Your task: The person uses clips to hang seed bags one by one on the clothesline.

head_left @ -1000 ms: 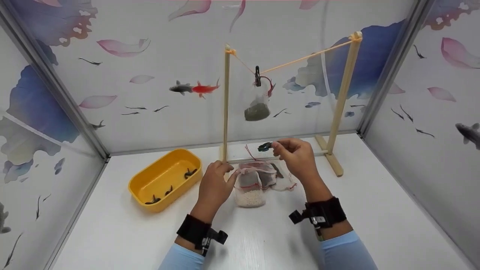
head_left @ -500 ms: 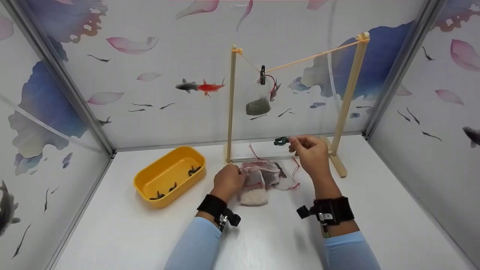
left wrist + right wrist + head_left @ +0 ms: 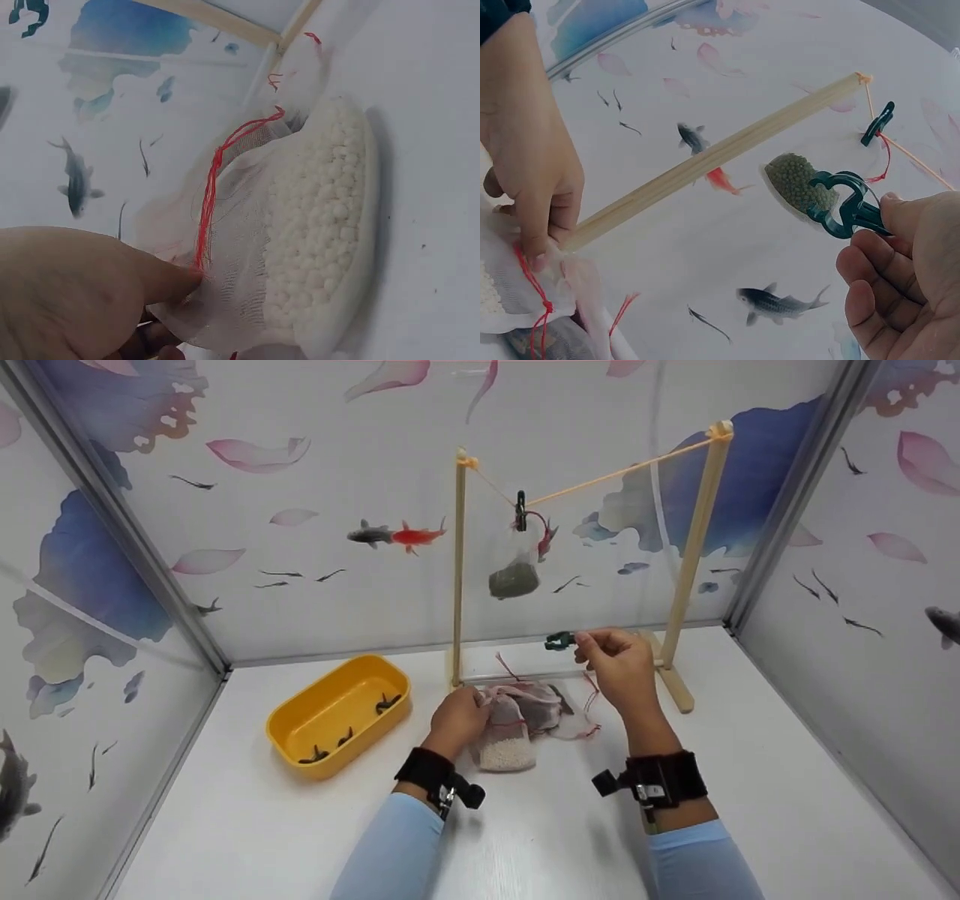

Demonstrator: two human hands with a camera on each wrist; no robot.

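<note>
A small mesh drawstring bag of white pellets (image 3: pixel 508 754) lies on the table, and my left hand (image 3: pixel 459 718) pinches its gathered top beside the red string. In the left wrist view the thumb presses on the mesh (image 3: pixel 232 262) next to that string. My right hand (image 3: pixel 622 660) holds a dark green plastic clip (image 3: pixel 846 206) by its handle end, raised above the table with its curved ends pointing left. Behind it, a bag of green pellets (image 3: pixel 514 580) hangs from an orange cord (image 3: pixel 622 472), fastened by another dark clip (image 3: pixel 520 511).
Several more mesh bags (image 3: pixel 540 709) with red strings lie heaped beside the pellet bag. A yellow tub (image 3: pixel 322 712) at left holds several dark clips (image 3: pixel 386 702). Two wooden posts (image 3: pixel 459 577) carry the cord. Patterned panels enclose the back and sides.
My left hand has gone from resting beside the bag to pinching its top. The right hand with the clip has shifted slightly to the right and up.
</note>
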